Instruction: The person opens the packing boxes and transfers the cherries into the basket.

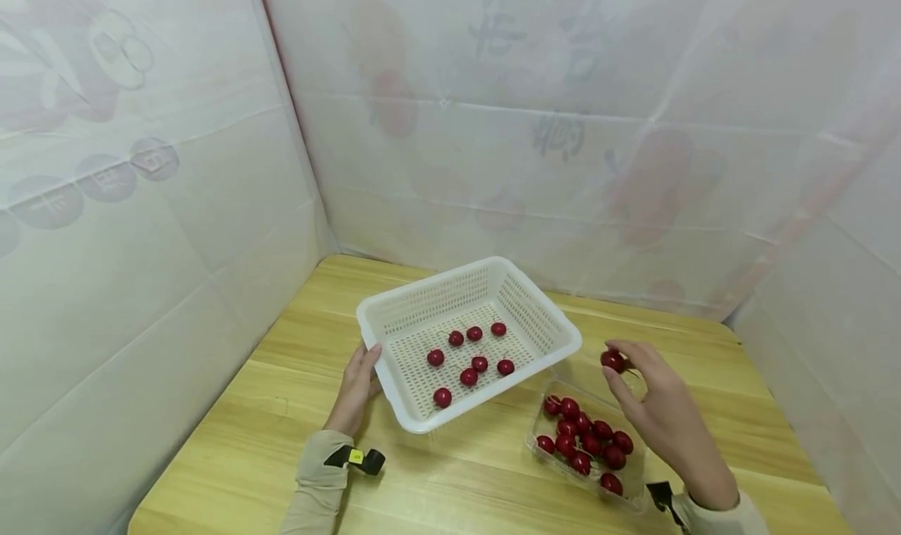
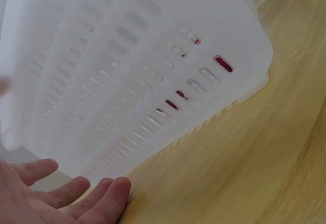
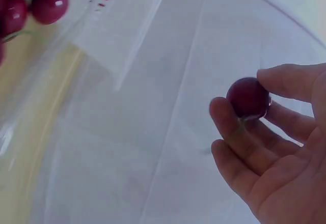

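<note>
A white plastic basket (image 1: 394, 300) with slotted walls stands on the table, several red cherries (image 1: 468, 377) spread over its floor. My left hand (image 1: 355, 390) holds the basket's left end, thumb at the rim and fingers against the outer side. In the left wrist view, fingers (image 2: 66, 193) lie by the basket's slotted wall (image 2: 168, 20). Between thumb and fingertips my right hand (image 1: 658, 402) pinches a single cherry (image 3: 248, 98), raised above a clear plastic box (image 1: 637, 497). Several more cherries with thin stems (image 1: 590, 444) fill much of that box.
The wooden table (image 1: 436, 488) carries both containers, the clear box close by the basket's right front corner. Pale printed sheets (image 1: 493, 167) hang behind the table and at both sides.
</note>
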Demonstrator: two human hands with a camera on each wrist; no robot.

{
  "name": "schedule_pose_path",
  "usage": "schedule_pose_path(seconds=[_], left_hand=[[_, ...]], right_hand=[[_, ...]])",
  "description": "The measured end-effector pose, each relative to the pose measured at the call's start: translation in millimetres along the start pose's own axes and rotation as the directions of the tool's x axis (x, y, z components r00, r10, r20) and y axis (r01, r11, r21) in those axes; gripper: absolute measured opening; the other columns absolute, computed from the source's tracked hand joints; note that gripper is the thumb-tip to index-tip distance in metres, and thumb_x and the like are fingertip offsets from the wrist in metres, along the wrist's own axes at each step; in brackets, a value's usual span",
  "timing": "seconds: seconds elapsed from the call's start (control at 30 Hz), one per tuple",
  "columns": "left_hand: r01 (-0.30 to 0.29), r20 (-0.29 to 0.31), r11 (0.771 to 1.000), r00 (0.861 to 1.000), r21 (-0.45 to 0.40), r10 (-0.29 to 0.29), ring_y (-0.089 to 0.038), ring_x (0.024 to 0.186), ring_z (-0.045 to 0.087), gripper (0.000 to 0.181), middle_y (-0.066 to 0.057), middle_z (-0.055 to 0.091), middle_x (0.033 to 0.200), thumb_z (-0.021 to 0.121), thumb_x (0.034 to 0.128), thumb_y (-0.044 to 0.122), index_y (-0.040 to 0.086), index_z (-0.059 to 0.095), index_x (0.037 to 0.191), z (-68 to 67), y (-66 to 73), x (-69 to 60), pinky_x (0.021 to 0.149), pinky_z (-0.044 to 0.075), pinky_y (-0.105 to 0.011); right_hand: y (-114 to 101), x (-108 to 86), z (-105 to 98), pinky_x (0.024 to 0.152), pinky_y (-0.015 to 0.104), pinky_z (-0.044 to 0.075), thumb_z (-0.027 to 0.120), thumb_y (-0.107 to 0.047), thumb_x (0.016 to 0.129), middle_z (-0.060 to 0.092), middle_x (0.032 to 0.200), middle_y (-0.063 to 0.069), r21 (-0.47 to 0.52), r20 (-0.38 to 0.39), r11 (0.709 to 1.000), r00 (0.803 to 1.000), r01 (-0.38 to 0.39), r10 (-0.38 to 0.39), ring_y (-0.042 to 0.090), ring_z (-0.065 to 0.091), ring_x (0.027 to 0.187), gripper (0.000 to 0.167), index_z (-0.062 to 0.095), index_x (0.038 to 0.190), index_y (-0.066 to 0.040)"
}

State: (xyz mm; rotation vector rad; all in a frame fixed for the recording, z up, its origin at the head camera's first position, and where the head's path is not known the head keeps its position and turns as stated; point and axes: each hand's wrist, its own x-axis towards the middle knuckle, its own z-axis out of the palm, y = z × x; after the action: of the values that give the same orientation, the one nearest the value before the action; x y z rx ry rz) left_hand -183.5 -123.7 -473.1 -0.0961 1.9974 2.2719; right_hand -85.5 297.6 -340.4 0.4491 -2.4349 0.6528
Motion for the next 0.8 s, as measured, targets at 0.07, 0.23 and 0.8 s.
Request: schedule_pose_path(seconds=[0.07, 0.23, 0.8], left_hand=[[0.002, -0.002, 1.000, 1.000, -0.005, -0.002, -0.041, 0.137, 0.056, 0.068, -0.023, 0.053, 0.151, 0.044, 0.1086, 0.052, 0.016, 0.028, 0.163, -0.1, 0.2, -0.2, 0.100, 0.061, -0.042], [-0.002, -0.005, 1.000, 1.000, -0.009, 0.002, -0.041, 0.135, 0.057, 0.069, -0.025, 0.053, 0.150, 0.045, 0.1083, 0.052, 0.013, 0.029, 0.163, 0.4, 0.5, -0.7, 0.099, 0.061, -0.041], [-0.011, -0.003, 1.000, 1.000, -0.009, 0.011, -0.041, 0.132, 0.060, 0.069, -0.027, 0.053, 0.149, 0.045, 0.1080, 0.053, 0.014, 0.030, 0.163, 0.0, -2.6, -1.4, 0.096, 0.063, -0.038]], right_hand=[[-3, 10.7, 5, 0.088, 0.000, 0.041, 0.076, 0.007, 0.087, 0.068, 0.116, 0.005, 0.024, 0.019, 0.999, 0.999, 0.027, -0.027, 0.009, 0.059, 0.097, 0.039, 0.068, 0.125, -0.001], [-8, 32.4, 24, 0.084, 0.012, 0.052, 0.074, 0.006, 0.090, 0.067, 0.117, 0.006, 0.054, 0.125, 0.997, 0.990, 0.058, -0.065, 0.013, 0.063, 0.098, 0.035, 0.065, 0.123, -0.003], [-26, 51.7, 103, 0.090, 0.038, 0.062, 0.072, -0.004, 0.095, 0.067, 0.126, 0.010, 0.058, 0.417, 0.994, 0.902, 0.093, -0.109, 0.022, 0.067, 0.111, 0.035, 0.066, 0.129, 0.000]])
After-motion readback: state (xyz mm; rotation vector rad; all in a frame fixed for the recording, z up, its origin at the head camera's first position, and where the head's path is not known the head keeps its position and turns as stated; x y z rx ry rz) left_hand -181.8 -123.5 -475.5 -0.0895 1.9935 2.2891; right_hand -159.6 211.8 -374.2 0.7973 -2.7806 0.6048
